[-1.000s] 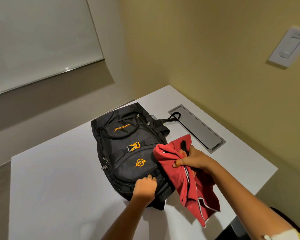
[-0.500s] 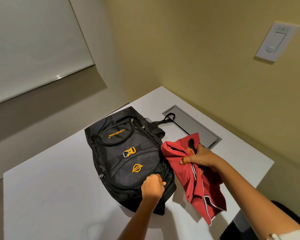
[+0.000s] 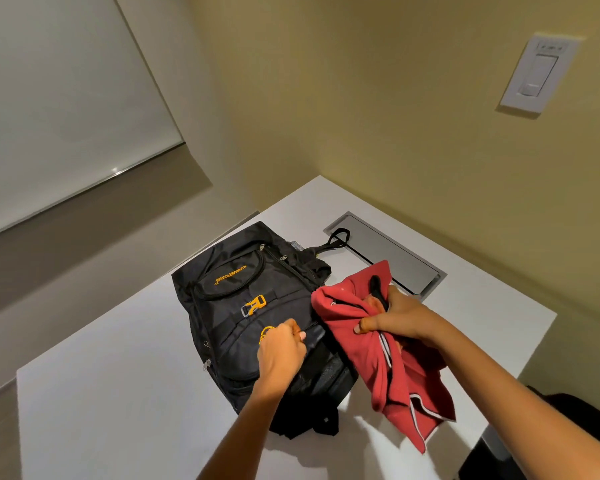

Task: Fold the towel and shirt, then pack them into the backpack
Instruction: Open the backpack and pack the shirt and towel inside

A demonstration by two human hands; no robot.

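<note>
Over white table (image 3: 118,393): clutches bunched red shirt (image 3: 378,368) in right hand (image 3: 395,317), pinches backpack (image 3: 243,306) zip with left hand (image 3: 281,351). Looks soft, light, floppy; likely best gripped mid-bunch.

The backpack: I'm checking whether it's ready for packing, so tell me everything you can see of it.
The backpack is black fabric with orange lettering, an orange logo and an orange buckle on a front strap. It lies front up on the white table, its carry loop over a metal panel. Zips and a mesh side pocket show. The left hand pinches a front zip; the red shirt, held by the right hand, overlaps its side.
</note>
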